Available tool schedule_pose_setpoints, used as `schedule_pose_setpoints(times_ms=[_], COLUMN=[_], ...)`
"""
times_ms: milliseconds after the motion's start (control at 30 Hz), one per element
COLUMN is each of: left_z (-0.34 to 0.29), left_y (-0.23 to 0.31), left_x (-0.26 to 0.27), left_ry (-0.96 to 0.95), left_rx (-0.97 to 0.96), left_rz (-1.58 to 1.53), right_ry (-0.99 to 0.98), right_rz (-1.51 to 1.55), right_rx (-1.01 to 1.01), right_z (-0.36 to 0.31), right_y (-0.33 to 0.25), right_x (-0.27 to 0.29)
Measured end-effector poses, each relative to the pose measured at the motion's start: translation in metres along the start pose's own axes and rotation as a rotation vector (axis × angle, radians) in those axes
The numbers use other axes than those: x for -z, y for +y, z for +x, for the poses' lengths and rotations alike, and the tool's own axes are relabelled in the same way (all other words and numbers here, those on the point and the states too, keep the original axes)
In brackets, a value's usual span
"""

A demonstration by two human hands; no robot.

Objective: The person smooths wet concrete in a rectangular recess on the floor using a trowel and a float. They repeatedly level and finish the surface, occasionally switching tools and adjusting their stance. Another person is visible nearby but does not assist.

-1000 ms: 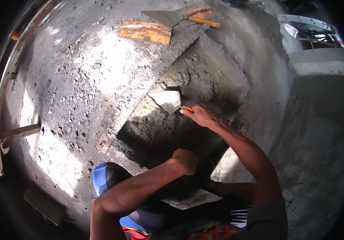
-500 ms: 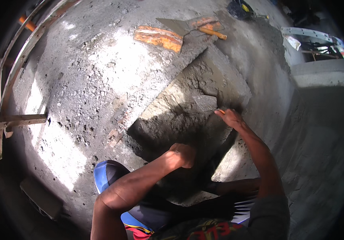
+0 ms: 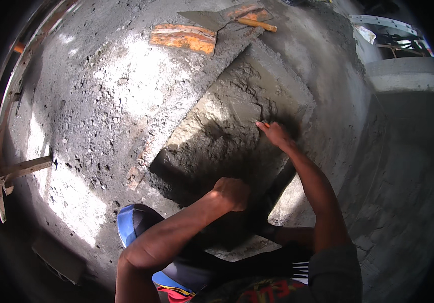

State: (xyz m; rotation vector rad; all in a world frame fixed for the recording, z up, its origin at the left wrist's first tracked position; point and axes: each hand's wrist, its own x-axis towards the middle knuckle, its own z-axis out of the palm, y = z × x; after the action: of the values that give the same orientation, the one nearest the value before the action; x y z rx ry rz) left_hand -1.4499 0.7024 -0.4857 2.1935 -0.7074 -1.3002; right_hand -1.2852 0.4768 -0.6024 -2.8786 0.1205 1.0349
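Observation:
Wet grey mortar [image 3: 217, 121] fills a sunken rectangular concrete pit with a raised rim [image 3: 189, 106]. My right hand [image 3: 279, 135] grips the orange handle of a trowel at the pit's right side. The trowel's blade [image 3: 245, 112] lies against the mortar surface, coated in grey and hard to tell apart from it. My left hand [image 3: 232, 194] is closed in a fist over the pit's shaded near part; what it holds, if anything, is hidden.
Beyond the pit, a second trowel with a wooden handle [image 3: 256, 24] rests by a worn orange board [image 3: 183, 39]. Wooden pieces [image 3: 20, 171] stand at the left. A pale ledge [image 3: 403, 76] is at the far right. Rough, gritty concrete surrounds the pit.
My right hand has moved a little up and left with the trowel, whose blade now lies flatter in the mortar. My left fist stays nearly in place. The whole view has shifted slightly.

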Motion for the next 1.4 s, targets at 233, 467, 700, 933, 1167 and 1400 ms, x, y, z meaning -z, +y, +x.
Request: schedule_pose_setpoints(times_ms=[233,467,700,933,1167,1400], left_z=[0.009,0.021,0.002,-0.002,0.004,0.003], left_y=[0.007,0.016,-0.002,0.006,0.005,0.005], left_x=[-0.003,-0.007,0.006,-0.004,-0.008,0.003], left_ry=[-0.004,-0.020,0.068,-0.050,0.048,-0.011], left_rx=[-0.021,-0.057,-0.008,0.020,-0.034,0.096], left_rz=[0.016,0.051,-0.036,0.019,0.016,0.064], right_ry=[0.142,-0.007,-0.038,-0.071,-0.166,0.121], right_rz=[-0.122,0.064,0.153,0.264,0.535,0.022], right_rx=[0.096,0.311,0.210,-0.013,-0.142,0.009], right_z=[-0.058,-0.011,-0.015,-0.048,0.012,-0.014], right_y=[0.029,-0.056,0.017,-0.005,-0.036,0.064], right_x=[0.058,-0.004,-0.001,0.081,-0.002,0.016])
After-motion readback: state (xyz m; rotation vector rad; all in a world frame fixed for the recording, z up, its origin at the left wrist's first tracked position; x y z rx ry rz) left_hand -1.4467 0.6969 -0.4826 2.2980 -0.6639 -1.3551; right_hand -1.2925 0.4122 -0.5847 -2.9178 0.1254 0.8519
